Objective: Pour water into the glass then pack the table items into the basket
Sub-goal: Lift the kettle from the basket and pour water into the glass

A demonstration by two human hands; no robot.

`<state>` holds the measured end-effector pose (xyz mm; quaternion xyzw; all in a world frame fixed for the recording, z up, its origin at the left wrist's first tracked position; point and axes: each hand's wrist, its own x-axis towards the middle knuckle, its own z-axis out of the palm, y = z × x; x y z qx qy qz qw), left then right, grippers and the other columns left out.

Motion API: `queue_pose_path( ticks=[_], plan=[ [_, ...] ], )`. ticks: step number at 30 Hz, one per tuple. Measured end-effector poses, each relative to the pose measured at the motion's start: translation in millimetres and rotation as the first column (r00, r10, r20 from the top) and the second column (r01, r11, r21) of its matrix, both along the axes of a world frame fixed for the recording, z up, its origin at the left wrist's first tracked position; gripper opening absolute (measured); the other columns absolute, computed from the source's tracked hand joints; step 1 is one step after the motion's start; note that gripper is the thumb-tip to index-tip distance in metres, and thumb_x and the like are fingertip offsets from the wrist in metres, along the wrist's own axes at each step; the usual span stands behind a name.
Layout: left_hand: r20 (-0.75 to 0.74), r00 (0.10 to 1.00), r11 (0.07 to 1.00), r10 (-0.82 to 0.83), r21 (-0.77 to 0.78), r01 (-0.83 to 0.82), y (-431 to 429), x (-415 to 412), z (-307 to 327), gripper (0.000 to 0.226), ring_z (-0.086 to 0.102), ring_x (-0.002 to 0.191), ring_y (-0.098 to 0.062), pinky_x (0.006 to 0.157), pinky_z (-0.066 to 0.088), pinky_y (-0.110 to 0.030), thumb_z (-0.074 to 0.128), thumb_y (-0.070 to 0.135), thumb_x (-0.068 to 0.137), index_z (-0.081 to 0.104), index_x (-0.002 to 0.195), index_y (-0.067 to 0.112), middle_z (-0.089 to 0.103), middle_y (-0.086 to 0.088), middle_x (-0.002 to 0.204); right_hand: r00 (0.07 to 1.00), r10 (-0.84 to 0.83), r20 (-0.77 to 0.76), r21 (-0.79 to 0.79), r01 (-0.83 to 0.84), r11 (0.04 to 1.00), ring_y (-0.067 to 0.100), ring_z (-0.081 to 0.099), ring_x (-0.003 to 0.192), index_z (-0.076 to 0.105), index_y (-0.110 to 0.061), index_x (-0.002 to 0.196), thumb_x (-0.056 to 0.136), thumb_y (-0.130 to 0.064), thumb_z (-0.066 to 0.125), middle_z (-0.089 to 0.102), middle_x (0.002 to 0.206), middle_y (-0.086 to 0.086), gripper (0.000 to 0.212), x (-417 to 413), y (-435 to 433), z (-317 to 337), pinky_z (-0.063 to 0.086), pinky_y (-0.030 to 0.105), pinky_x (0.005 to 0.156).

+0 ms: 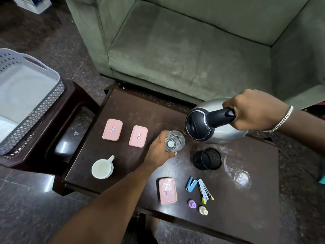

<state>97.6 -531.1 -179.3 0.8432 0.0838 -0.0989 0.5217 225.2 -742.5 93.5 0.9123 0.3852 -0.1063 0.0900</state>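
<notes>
A clear glass (175,140) stands on the dark table (133,110), and my left hand (160,150) is wrapped around its near side. My right hand (255,111) grips the black handle of a steel kettle (202,125) held above the table, its spout just right of the glass rim. Three pink lidded boxes lie on the table: two (112,129) (138,136) left of the glass, one (167,190) near the front edge. A white cup (102,167) sits at the left front. The grey perforated basket (35,81) rests on a side stool at far left.
A black mesh pen holder (207,158) stands right of the glass. Two staplers, one blue (191,184) and one grey (204,191), and two small caps (192,203) (203,210) lie near the front. A second clear glass (241,176) lies at the right. A green sofa (193,46) sits behind.
</notes>
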Motion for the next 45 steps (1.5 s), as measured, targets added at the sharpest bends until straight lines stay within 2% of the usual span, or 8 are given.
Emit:
queue_pose_path(
  ticks=[5,18,23,28,33,37,42,45],
  plan=[
    [-0.012,1.000,1.000,0.004,-0.003,-0.004,1,1,0,0.080,0.065,0.107,-0.013,0.092,0.051,-0.027,0.091,0.024,0.066,0.045,0.130,0.035,0.066,0.011,0.122,0.999,0.012,0.043,-0.041,-0.010,0.999,0.035,0.041,0.047,0.034,-0.021,0.056,0.059,-0.015,0.062,0.039,0.048,-0.003,0.029,-2,1,7,0.031,0.026,0.049],
    [-0.004,1.000,1.000,0.011,-0.019,-0.011,-1,4,5,0.078,0.065,0.112,-0.017,0.096,0.056,-0.036,0.091,0.020,0.069,0.048,0.133,0.029,0.067,0.006,0.125,0.992,0.015,0.127,-0.162,0.006,0.987,0.035,0.044,0.048,0.035,-0.022,0.058,0.059,-0.018,0.061,0.038,0.050,-0.003,0.026,-1,6,22,0.038,0.029,0.051],
    [0.021,0.999,0.998,0.036,-0.053,-0.035,-1,3,-1,0.076,0.066,0.108,-0.016,0.094,0.055,-0.036,0.089,0.018,0.066,0.050,0.130,0.034,0.068,0.009,0.119,0.989,-0.011,0.145,-0.193,0.039,0.980,0.042,0.062,0.062,0.043,-0.021,0.065,0.061,-0.023,0.058,0.049,0.059,0.007,0.016,-3,7,21,0.041,0.032,0.054],
    [0.019,0.999,0.999,0.028,-0.043,-0.028,-4,6,-8,0.079,0.067,0.109,-0.019,0.095,0.055,-0.038,0.091,0.017,0.065,0.049,0.131,0.033,0.070,0.006,0.120,0.989,-0.004,0.149,-0.173,0.031,0.984,0.042,0.062,0.061,0.039,-0.021,0.065,0.060,-0.027,0.050,0.060,0.066,0.011,0.013,-8,4,21,0.035,0.031,0.054],
    [0.011,1.000,0.999,0.015,-0.044,-0.015,-2,7,-10,0.080,0.066,0.107,-0.018,0.090,0.050,-0.030,0.092,0.017,0.066,0.049,0.132,0.030,0.069,0.006,0.119,0.987,0.009,0.161,-0.156,0.016,0.988,0.041,0.057,0.055,0.040,-0.021,0.064,0.056,-0.027,0.043,0.048,0.058,0.005,0.010,-13,3,24,0.034,0.031,0.053],
    [0.003,1.000,0.999,0.002,-0.036,-0.002,-3,8,-8,0.080,0.066,0.103,-0.015,0.086,0.046,-0.024,0.093,0.017,0.066,0.049,0.131,0.030,0.069,0.008,0.116,0.985,0.016,0.171,-0.151,0.010,0.989,0.035,0.037,0.050,0.031,-0.022,0.060,0.056,-0.028,0.038,0.023,0.052,-0.004,0.011,-14,0,29,0.031,0.029,0.052],
    [-0.015,1.000,1.000,-0.003,-0.027,0.003,-3,8,-6,0.079,0.065,0.103,-0.015,0.085,0.046,-0.023,0.092,0.017,0.066,0.049,0.131,0.031,0.069,0.009,0.115,0.980,0.035,0.197,-0.164,-0.002,0.986,0.035,0.037,0.050,0.034,-0.021,0.061,0.059,-0.030,0.036,0.023,0.053,-0.005,0.010,-13,-1,38,0.030,0.029,0.051],
    [-0.033,0.999,1.000,-0.002,-0.018,0.001,-3,8,-5,0.076,0.066,0.100,-0.013,0.077,0.044,-0.010,0.092,0.018,0.066,0.048,0.126,0.035,0.069,0.011,0.110,0.975,0.046,0.219,-0.182,-0.006,0.983,0.035,0.037,0.051,0.039,-0.021,0.063,0.060,-0.031,0.036,0.022,0.053,-0.005,0.011,-11,-1,46,0.033,0.029,0.052]
  ],
)
